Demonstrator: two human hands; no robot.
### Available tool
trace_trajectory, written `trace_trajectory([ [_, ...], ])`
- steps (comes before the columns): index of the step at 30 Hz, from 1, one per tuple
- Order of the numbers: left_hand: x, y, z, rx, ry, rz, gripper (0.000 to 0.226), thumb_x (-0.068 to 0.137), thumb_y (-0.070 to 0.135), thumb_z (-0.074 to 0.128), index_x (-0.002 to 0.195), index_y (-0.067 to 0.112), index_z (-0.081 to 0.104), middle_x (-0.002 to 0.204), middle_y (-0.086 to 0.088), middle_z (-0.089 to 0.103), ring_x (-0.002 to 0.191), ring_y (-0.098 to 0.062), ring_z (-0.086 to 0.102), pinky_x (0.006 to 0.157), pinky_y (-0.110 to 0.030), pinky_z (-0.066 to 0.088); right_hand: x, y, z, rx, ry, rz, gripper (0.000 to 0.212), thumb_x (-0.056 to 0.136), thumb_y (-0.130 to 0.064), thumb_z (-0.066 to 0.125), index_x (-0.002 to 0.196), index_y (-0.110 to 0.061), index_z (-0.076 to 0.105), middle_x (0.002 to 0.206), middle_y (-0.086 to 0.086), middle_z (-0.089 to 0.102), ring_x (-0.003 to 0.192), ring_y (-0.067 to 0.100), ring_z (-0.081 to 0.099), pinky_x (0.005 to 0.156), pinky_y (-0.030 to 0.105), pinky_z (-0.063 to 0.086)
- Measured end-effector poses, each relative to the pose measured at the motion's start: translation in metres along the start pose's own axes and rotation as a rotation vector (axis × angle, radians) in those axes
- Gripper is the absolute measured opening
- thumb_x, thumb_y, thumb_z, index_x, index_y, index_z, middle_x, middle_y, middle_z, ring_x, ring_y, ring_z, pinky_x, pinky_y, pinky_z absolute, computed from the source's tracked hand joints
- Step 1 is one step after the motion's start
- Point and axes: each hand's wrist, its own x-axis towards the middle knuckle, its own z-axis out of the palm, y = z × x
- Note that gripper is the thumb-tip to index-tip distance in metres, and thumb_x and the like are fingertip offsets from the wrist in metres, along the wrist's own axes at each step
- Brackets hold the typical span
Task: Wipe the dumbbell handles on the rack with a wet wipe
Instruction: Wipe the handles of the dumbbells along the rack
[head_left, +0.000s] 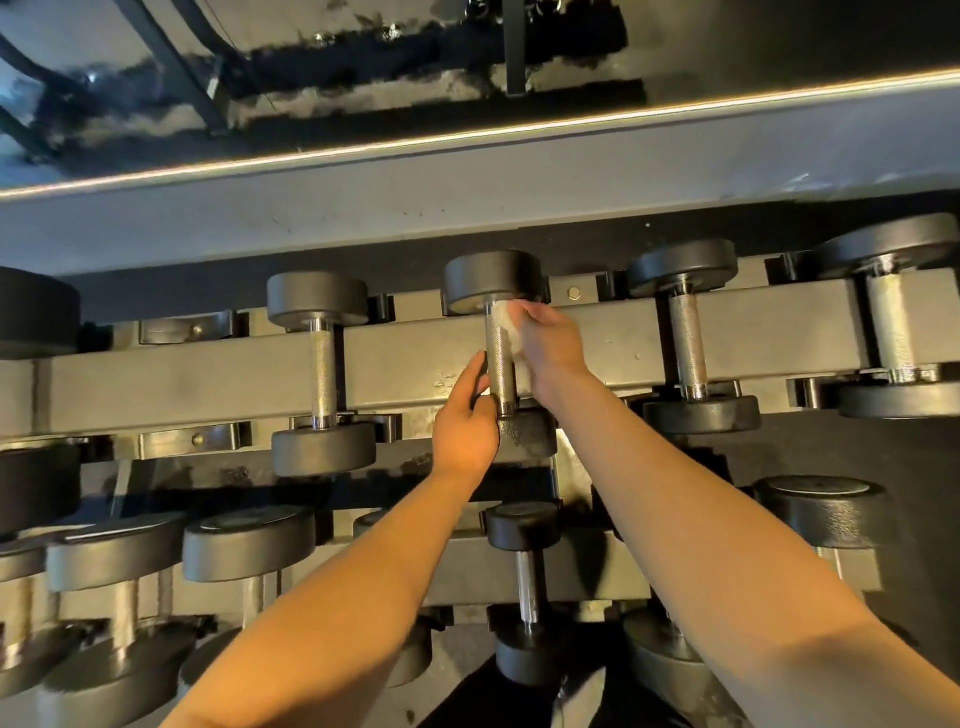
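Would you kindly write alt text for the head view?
A right hand presses a white wet wipe against a dumbbell handle on the rack, while the left hand steadies the dumbbell's near end.
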Motion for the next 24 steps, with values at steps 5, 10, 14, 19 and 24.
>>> trace_trajectory([
  [5, 0.0, 0.0, -0.002, 0.005, -0.019, 0.011, 0.052, 0.103, 0.012, 0.04, 0.146, 0.041, 0.048, 0.136, 0.018, 0.061, 0.121, -0.001, 0.057, 0.108, -0.026, 0.042, -0.002, 0.021, -0.001, -0.213, 0.016, -0.062, 0.011, 0.094, -0.008, 0.064, 0.089, -0.017, 0.066, 0.108, 0.0, 0.067, 0.105, 0.017, 0.059, 0.081, 0.025, 0.048],
  [10, -0.005, 0.004, -0.002, -0.002, 0.004, 0.021, 0.052, 0.105, 0.01, 0.04, 0.148, 0.039, 0.043, 0.131, 0.02, 0.061, 0.103, 0.008, 0.061, 0.098, -0.023, 0.046, -0.018, 0.037, -0.029, -0.632, -0.053, -0.16, 0.015, 0.096, -0.006, 0.06, 0.09, -0.013, 0.071, 0.097, 0.0, 0.067, 0.096, 0.016, 0.061, 0.078, 0.022, 0.044],
  [14, -0.008, 0.01, -0.008, -0.01, -0.057, 0.025, 0.059, 0.106, 0.009, 0.039, 0.155, 0.041, 0.028, 0.154, 0.012, 0.044, 0.135, -0.006, 0.047, 0.118, -0.041, 0.037, -0.007, 0.018, -0.014, -0.314, -0.035, -0.175, 0.017, 0.095, -0.016, 0.061, 0.102, -0.001, 0.066, 0.102, 0.002, 0.065, 0.097, 0.014, 0.059, 0.086, 0.028, 0.048],
  [19, 0.025, 0.046, -0.027, -0.088, -0.045, 0.095, 0.068, 0.102, -0.002, 0.035, 0.159, 0.033, 0.021, 0.15, 0.016, 0.041, 0.114, 0.018, 0.052, 0.096, -0.011, 0.046, 0.015, 0.014, 0.022, -0.243, 0.087, -0.066, 0.028, 0.09, -0.027, 0.07, 0.112, -0.011, 0.066, 0.103, 0.003, 0.068, 0.089, 0.016, 0.063, 0.066, 0.025, 0.047],
  [24, 0.054, 0.058, -0.029, -0.137, -0.098, 0.062, 0.074, 0.096, -0.005, 0.033, 0.156, 0.038, 0.029, 0.158, 0.006, 0.037, 0.137, -0.005, 0.045, 0.111, -0.024, 0.037, -0.01, 0.026, -0.002, -0.369, 0.009, -0.071, 0.017, 0.096, -0.016, 0.061, 0.105, -0.006, 0.072, 0.095, 0.004, 0.066, 0.087, 0.016, 0.06, 0.079, 0.033, 0.049],
])
